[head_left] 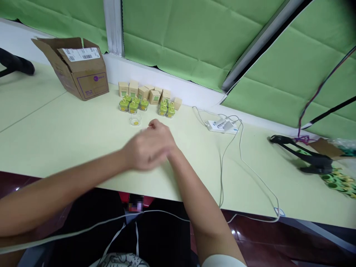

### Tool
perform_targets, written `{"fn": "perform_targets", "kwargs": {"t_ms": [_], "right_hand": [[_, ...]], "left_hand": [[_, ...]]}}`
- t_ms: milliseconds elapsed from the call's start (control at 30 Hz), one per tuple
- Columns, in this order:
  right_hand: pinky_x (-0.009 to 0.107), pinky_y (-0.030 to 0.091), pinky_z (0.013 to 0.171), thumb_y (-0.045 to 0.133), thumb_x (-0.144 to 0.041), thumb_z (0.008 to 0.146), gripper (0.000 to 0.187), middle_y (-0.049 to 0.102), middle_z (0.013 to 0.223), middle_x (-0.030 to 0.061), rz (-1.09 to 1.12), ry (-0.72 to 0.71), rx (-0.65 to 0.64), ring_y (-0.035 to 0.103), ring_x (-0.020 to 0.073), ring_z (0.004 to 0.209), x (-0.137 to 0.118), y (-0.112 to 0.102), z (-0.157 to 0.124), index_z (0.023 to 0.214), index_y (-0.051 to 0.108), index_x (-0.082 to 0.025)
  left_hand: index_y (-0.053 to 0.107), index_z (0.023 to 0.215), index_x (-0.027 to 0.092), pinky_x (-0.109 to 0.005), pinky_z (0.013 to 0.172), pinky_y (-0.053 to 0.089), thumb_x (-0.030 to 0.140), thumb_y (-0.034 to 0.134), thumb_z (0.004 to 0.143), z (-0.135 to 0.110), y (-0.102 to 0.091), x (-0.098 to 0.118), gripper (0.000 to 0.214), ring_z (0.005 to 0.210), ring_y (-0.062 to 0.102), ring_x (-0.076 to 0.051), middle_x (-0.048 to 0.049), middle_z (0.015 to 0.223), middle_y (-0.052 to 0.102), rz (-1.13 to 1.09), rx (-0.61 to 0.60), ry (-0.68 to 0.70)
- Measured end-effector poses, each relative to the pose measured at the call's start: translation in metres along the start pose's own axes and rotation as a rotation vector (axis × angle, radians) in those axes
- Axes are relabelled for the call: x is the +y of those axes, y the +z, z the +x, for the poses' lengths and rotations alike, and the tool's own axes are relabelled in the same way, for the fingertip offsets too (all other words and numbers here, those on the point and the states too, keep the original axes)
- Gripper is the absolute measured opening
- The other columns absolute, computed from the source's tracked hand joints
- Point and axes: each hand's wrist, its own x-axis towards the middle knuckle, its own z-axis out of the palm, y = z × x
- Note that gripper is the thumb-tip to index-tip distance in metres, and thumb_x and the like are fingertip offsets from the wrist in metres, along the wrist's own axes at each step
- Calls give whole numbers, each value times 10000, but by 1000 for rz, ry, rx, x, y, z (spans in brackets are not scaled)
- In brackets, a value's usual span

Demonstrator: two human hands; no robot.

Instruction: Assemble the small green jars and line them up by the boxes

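My left hand (143, 150) is blurred by motion and lies across my right hand and wrist, its fingers mostly hidden. My right hand (161, 133) is partly covered by it; a curled fingertip shows at its far side, and whether it holds anything is hidden. Just beyond the hands stands a small clear container (135, 119) without a lid, with a yellow mark on it. Behind it are several small clear containers with green looped lids (133, 106), in two groups. Several small brown cardboard boxes (154, 97) with green labels line up at the back.
An open cardboard carton (91, 81) stands at the back left. To the right lie a white power strip (222, 126) and its cables (241, 155). Farther right are a black stand (308, 155) and green patterned pieces (339, 181). A white cable (164, 211) crosses near my lap.
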Motion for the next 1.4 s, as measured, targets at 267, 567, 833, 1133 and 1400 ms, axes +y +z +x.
{"fn": "perform_targets", "kwargs": {"t_ms": [267, 567, 833, 1133, 1400], "right_hand": [[301, 486, 828, 539, -309, 953, 235, 752, 899, 12, 152, 269, 165, 626, 163, 765, 56, 4, 14, 970, 751, -209], [289, 484, 768, 596, -336, 878, 173, 724, 831, -10, 339, 315, 131, 620, 147, 749, 61, 16, 14, 870, 705, -202], [285, 549, 715, 726, -534, 830, 352, 720, 825, -2, 665, 223, 438, 632, 136, 703, 41, 7, 15, 948, 630, -217], [278, 534, 681, 757, -519, 814, 331, 706, 824, 5, 659, 147, 486, 629, 135, 696, 17, 7, 8, 844, 597, -231], [273, 514, 649, 743, -467, 815, 260, 714, 797, 1, 585, 207, 455, 587, 130, 648, 9, 13, 5, 804, 682, -215]], "left_hand": [[721, 1192, 215, -587, 1121, 473, 337, 619, 963, 0, 7, -112, 278, 1350, 582, -365, -160, 1416, 670, 289, -142, -14], [768, 913, 220, -658, 1145, 424, 245, 582, 996, -13, 27, -122, 205, 1446, 490, -375, -127, 1514, 616, 237, -312, -122], [699, 1005, 217, -566, 1192, 452, 268, 542, 1044, -8, 13, -117, 170, 1416, 568, -307, -131, 1432, 669, 93, -167, -157], [581, 1231, 229, -370, 948, 604, 289, 742, 882, -6, 8, -110, 390, 1063, 701, -207, -56, 1171, 708, 27, 63, -253], [637, 1244, 220, -425, 1044, 561, 260, 641, 952, -5, 10, -109, 295, 1167, 690, -257, -106, 1231, 739, 176, 76, -82]]}}
